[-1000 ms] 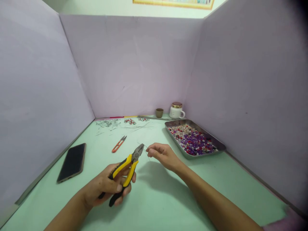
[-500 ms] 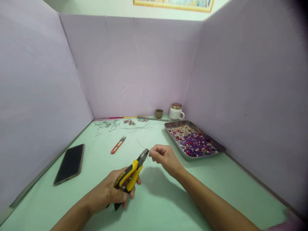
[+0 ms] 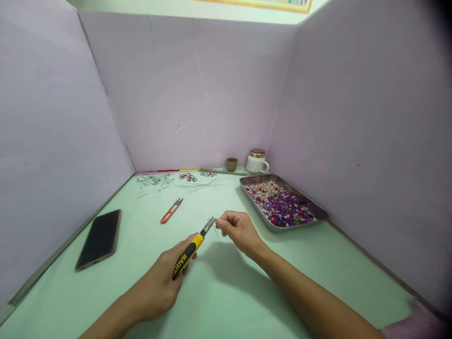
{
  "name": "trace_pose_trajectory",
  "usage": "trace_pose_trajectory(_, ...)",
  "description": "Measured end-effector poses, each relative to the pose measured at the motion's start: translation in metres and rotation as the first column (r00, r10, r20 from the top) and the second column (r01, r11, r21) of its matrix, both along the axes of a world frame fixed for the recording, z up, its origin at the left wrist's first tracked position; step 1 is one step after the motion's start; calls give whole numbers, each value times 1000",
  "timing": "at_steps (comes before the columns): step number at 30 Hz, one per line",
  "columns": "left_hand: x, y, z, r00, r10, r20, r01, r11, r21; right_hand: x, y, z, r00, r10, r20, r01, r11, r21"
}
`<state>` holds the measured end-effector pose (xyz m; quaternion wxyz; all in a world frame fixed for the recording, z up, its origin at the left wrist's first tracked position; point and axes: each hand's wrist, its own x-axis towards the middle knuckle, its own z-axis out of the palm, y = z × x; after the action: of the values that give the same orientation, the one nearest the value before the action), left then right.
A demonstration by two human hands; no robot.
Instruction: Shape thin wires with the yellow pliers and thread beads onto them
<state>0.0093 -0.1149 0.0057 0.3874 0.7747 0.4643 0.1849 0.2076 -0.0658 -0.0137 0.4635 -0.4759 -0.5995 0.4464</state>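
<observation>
Pliers [image 3: 192, 250] in left hand [image 3: 163, 278], wire [image 3: 216, 232] in right hand [image 3: 240, 231].

I have a lane between phone [image 3: 99, 240] and orange snips [image 3: 173, 209]; rightward, the pliers [image 3: 193, 245] and then the bead tray [image 3: 314, 208] obstruct me.
</observation>
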Motion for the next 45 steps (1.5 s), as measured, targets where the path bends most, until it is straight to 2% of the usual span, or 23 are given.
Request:
trace_pose_trajectory(2,2,3,-11,985,66,-161,-39,986,163,-3,1,-4,997,-53,63,54,999,-6)
trace_pose_trajectory(4,4,5,-23,915,177,-361,-73,956,283,-5,2,-9,988,-90,125,92,996,-11)
trace_pose_trajectory(7,8,8,-33,839,286,-462,-101,917,385,-6,5,-15,981,-93,172,100,995,-31)
trace_pose_trajectory(9,6,9,-30,901,250,-354,-129,935,332,-4,7,-16,983,-74,165,81,996,-33)
trace_pose_trajectory(10,3,9,-27,946,196,-259,-131,960,246,-4,7,-15,986,-64,153,69,997,-25)
trace_pose_trajectory(12,-3,10,-17,998,59,-16,-59,998,-13,-1,8,-13,995,-30,95,31,999,-14)
trace_pose_trajectory(13,-6,10,-13,994,4,105,12,987,-160,0,7,-11,999,0,46,0,1000,-12)
trace_pose_trajectory(15,-11,10,-8,934,-47,353,186,910,-370,1,6,-9,993,83,-79,-84,996,-6)
trace_pose_trajectory(18,-13,10,-10,760,9,650,429,744,-513,2,4,-7,954,194,-229,-196,980,13)
trace_pose_trajectory(20,-13,10,-13,667,71,742,535,648,-542,2,3,-7,933,230,-277,-236,972,10)
trace_pose_trajectory(22,-14,10,-13,662,78,745,544,634,-550,2,4,-8,934,226,-277,-238,971,-10)
trace_pose_trajectory(23,-14,11,-12,710,46,702,499,671,-549,2,4,-8,947,201,-250,-213,977,-24)
trace_pose_trajectory(25,-15,12,-9,864,-23,504,298,828,-474,1,6,-10,985,109,-135,-117,992,-50)
trace_pose_trajectory(27,-14,13,-9,978,-8,210,56,973,-223,0,8,-12,1000,12,14,-11,998,-56)
trace_pose_trajectory(28,-13,13,-11,996,39,75,-34,997,-67,-1,9,-14,997,-20,81,24,998,-51)
trace_pose_trajectory(30,-9,13,-18,975,137,-174,-107,979,172,-2,9,-18,984,-45,173,53,998,-45)
trace_pose_trajectory(32,-3,12,-25,894,227,-385,-111,947,301,-4,9,-20,977,-40,208,52,997,-50)
trace_pose_trajectory(34,1,10,-29,834,293,-467,-121,923,365,-4,9,-21,979,-33,203,46,997,-60)
trace_pose_trajectory(37,2,9,-22,926,238,-292,-157,949,274,-2,10,-19,988,-25,152,36,997,-67)
trace_pose_trajectory(40,-4,10,-11,994,70,85,-59,991,-118,1,13,-16,999,10,51,-7,998,-59)
trace_pose_trajectory(41,-6,11,-9,976,41,214,18,964,-264,2,13,-16,999,38,0,-38,998,-59)
trace_pose_trajectory(43,-11,13,-8,886,54,460,197,855,-480,3,14,-17,989,106,-107,-113,992,-63)
trace_pose_trajectory(45,-13,14,-11,754,137,642,349,745,-569,3,15,-19,970,170,-171,-185,980,-76)
